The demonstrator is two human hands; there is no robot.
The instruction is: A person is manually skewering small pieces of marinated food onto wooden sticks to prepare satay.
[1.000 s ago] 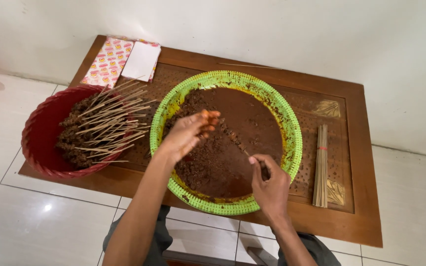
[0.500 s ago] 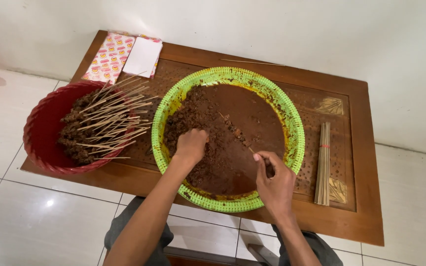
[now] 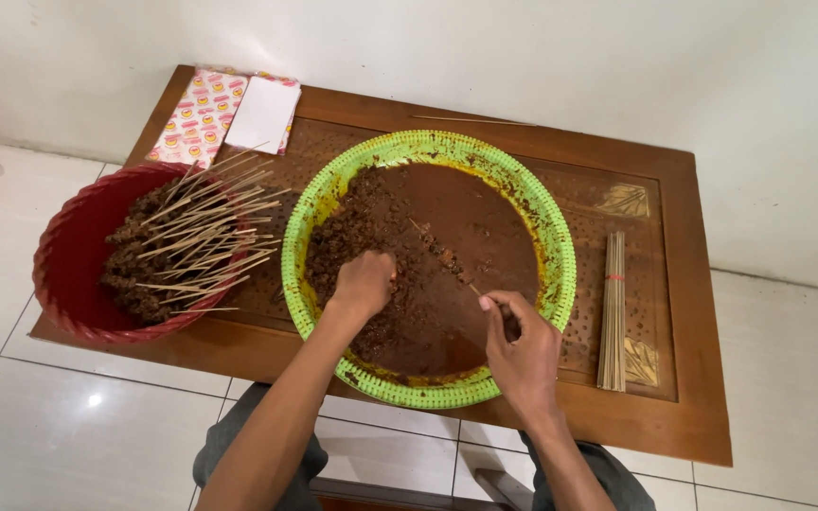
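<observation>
- The left hand [image 3: 364, 282] is curled shut, knuckles up, pressed down into the brown marinated meat [image 3: 352, 237] heaped on the left side of the green basket tray [image 3: 560, 255]; its fingers close on a bit of that meat.
- The right hand [image 3: 521, 345] pinches the near end of a thin bamboo skewer [image 3: 442, 254] between thumb and fingertips; the other fingers are folded in.
- That skewer slants up and away toward the tray's middle, with a few small meat pieces threaded along it, lying low over the wet brown bottom of the tray.
- The two hands are apart, both inside the tray near its front rim, the left just left of the skewer's held end.
- The green basket tray sits at the middle of the wooden desk [image 3: 693, 378], its front rim reaching the desk's near edge.
- A red basket [image 3: 73, 255] stands at the desk's left edge, partly hanging over it, filled with finished skewers [image 3: 196, 241] whose bare sticks point right toward the tray.
- A bundle of bare sticks [image 3: 613, 308] tied with a band lies near the desk's right edge, running front to back.
- A patterned paper packet [image 3: 196, 114] and a white sheet [image 3: 262, 114] lie at the far left corner.
- One loose stick [image 3: 471, 120] lies along the far edge.
</observation>
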